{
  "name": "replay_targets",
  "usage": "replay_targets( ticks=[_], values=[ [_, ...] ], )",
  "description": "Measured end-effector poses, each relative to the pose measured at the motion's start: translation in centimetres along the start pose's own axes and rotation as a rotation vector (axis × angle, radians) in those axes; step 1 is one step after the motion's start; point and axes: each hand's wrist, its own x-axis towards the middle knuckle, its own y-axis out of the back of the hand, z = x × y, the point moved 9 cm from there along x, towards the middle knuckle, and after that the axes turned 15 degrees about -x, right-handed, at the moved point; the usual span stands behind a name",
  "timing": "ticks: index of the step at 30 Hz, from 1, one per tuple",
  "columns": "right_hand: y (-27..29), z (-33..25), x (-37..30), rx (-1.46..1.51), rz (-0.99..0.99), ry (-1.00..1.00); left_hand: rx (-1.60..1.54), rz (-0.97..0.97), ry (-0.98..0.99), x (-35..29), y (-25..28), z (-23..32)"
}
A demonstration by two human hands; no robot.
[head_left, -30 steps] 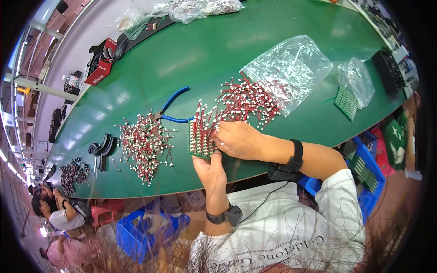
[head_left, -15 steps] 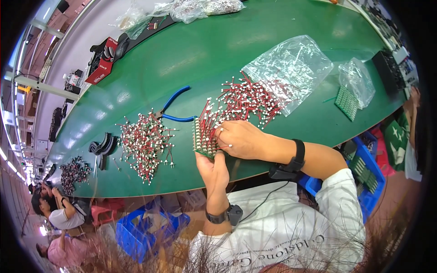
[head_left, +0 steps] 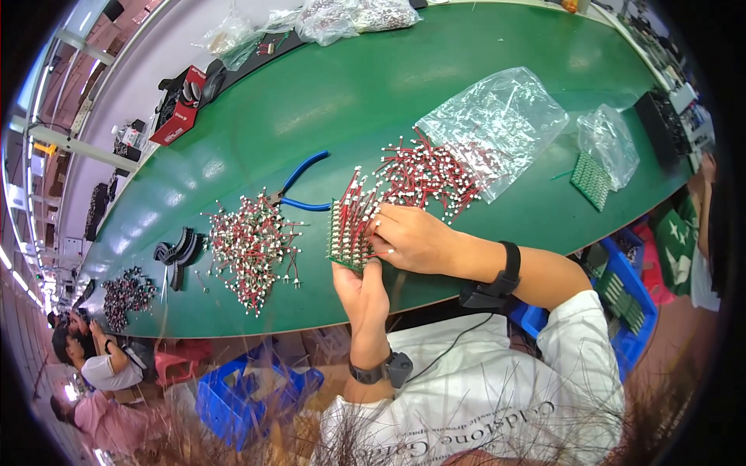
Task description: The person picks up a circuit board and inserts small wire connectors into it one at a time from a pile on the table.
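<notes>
My left hand (head_left: 362, 299) grips the lower edge of a green circuit board panel (head_left: 336, 239), held tilted above the table. Rows of small white connectors cover the panel, and several red wires with white ends stand up from it. My right hand (head_left: 423, 241) is over the panel's right side, its thumb and fingers pinched on a short red wire lead (head_left: 379, 253) with a white plug. The fingertips partly hide where that lead meets the panel. Just behind the hands lies a loose pile of the same red wire leads (head_left: 427, 175).
Blue-handled pliers (head_left: 307, 206) lie left of the panel, beside another connector pile (head_left: 252, 248). Black curved parts (head_left: 180, 252) and a dark heap (head_left: 128, 297) are farther left. A clear plastic bag (head_left: 509, 124) overlaps the wire pile. A second green panel (head_left: 590, 180) rests at right.
Both hands stay almost in place on the panel; the right fingers have shifted only slightly. The whole view has moved a little.
</notes>
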Motion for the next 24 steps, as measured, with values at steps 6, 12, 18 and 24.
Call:
replay_targets(
  ticks=[6, 12, 18, 24],
  values=[
    [-0.1, 0.3, 0.1, 0.096, 0.018, -0.032, -0.031, 0.04, 0.045, -0.2, 0.0, 0.0],
    [-0.8, 1.5, -0.3, 0.155, -0.004, -0.088, -0.047, -0.013, 0.101, -0.4, -0.3, -0.6],
    [1.6, 2.0, 1.2, 0.128, -0.045, -0.084, -0.176, 0.122, 0.104, 0.5, 0.7, 0.7],
    [1.7, 5.0, -0.5, 0.045, -0.502, 0.025, -0.267, 0.188, 0.061, 1.7, 5.7, 3.0]
  ],
)
